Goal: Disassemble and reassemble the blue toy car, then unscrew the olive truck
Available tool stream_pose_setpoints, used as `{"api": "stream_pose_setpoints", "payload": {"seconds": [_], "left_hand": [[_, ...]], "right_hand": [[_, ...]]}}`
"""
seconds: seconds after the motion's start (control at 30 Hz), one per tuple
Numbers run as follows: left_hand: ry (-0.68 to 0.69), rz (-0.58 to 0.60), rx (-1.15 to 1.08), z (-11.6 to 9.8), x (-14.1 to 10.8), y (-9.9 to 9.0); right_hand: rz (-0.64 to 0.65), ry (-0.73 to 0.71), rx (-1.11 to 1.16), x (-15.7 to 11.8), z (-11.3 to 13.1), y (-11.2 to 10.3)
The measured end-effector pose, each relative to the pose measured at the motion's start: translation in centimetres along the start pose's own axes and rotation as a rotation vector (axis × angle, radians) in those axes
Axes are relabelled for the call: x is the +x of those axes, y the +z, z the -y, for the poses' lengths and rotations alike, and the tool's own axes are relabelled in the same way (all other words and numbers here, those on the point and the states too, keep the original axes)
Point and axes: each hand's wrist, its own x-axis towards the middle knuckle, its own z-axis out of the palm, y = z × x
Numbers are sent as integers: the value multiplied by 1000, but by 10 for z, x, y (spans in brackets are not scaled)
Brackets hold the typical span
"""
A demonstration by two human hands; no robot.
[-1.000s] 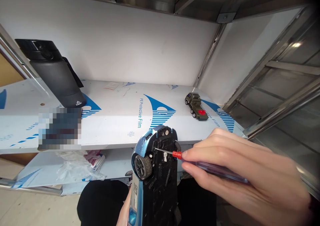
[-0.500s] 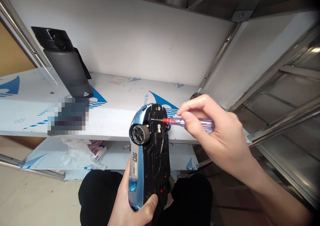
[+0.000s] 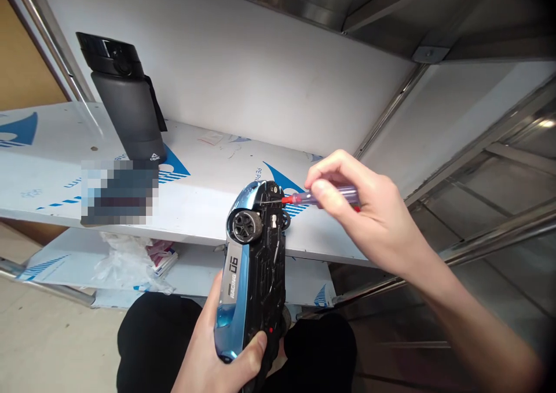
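One toy car (image 3: 264, 271), underside exposed, is held at six o'clock by the closed left hand (image 3: 219, 355); at its upper end, a screwdriver (image 3: 310, 198), aimed toward nine o'clock, is pinched by the curled right hand (image 3: 369, 216).

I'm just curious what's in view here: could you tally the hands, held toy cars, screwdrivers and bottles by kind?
Hands: 2, the left hand and the right hand
Held toy cars: 1, the blue toy car
Screwdrivers: 1, the red-collared screwdriver
Bottles: 1, the dark bottle
Total: 5
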Motion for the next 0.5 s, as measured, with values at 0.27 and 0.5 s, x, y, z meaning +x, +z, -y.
{"api": "stream_pose_setpoints", "payload": {"seconds": [0.27, 0.5], "left_hand": [[5, -18, -43, -26, 12, 0], [47, -24, -26, -30, 17, -6]], "right_hand": [[-41, -51, -50, 17, -2, 6], [-28, -43, 26, 29, -6, 8]]}}
